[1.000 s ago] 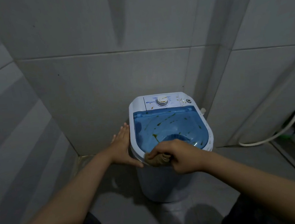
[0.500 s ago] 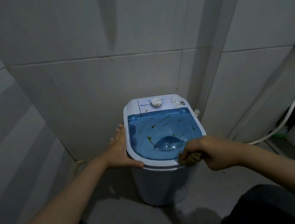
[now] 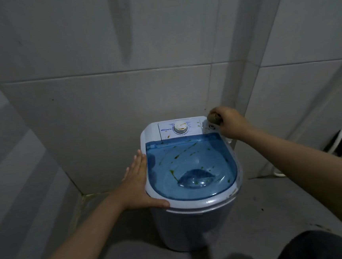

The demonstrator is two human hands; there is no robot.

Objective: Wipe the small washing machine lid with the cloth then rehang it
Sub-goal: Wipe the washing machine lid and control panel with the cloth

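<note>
Washing machine lid (image 3: 192,166) is the see-through blue one, shut flat on top of a small white washing machine (image 3: 196,220) that sits on the floor (image 3: 276,207) tucked into a tiled corner, and it's pretty grubby, with greenish-brown streaks and specks all over it. The cloth (image 3: 213,119) is a brownish wad balled up in the right hand (image 3: 228,123), which is clenched around it and pressed down on the far right corner of the white control panel (image 3: 180,128), so off the blue part, right arm stretched out long across the right side of the machine. The left hand (image 3: 138,183) is flat and holding nothing, palm against the machine's left side, fingers together pointing toward the back wall (image 3: 113,113), thumb hooked round the front rim. The panel has a round dial (image 3: 180,127) with some brown gunk on top, and a little blue logo to the left of it, too small and blurry for me to read. There's a white hose (image 3: 336,141) over by the right wall.
</note>
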